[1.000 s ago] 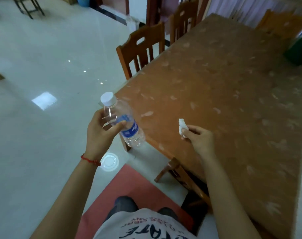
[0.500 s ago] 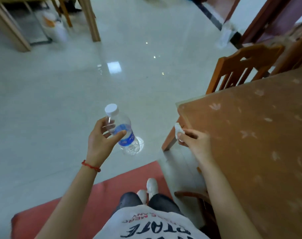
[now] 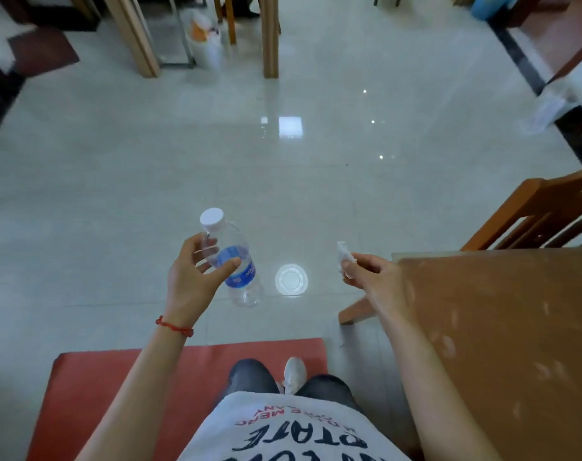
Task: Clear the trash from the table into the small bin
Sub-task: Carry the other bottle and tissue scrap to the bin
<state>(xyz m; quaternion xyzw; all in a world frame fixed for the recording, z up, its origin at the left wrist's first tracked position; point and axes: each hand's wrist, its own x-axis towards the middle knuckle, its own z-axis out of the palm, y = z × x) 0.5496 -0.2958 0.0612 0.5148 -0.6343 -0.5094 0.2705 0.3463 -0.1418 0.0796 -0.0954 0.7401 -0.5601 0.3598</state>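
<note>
My left hand (image 3: 196,281) grips a clear plastic bottle (image 3: 231,257) with a white cap and a blue label, held tilted over the floor. My right hand (image 3: 372,277) pinches a small crumpled white tissue (image 3: 344,256) just left of the table corner. The brown wooden table (image 3: 502,327) fills the lower right. A small white bin (image 3: 204,41) with a plastic liner and some trash stands far off at the top, between wooden legs.
A clear round plastic lid (image 3: 292,280) lies on the tiled floor between my hands. A wooden chair (image 3: 542,214) stands at the table's far side on the right. A red mat (image 3: 116,387) lies under my feet. Wooden furniture legs (image 3: 269,38) flank the bin.
The view has swung left, away from the table and toward the open floor and the far bin. Both hands keep their hold on the bottle and the tissue, now off the table.
</note>
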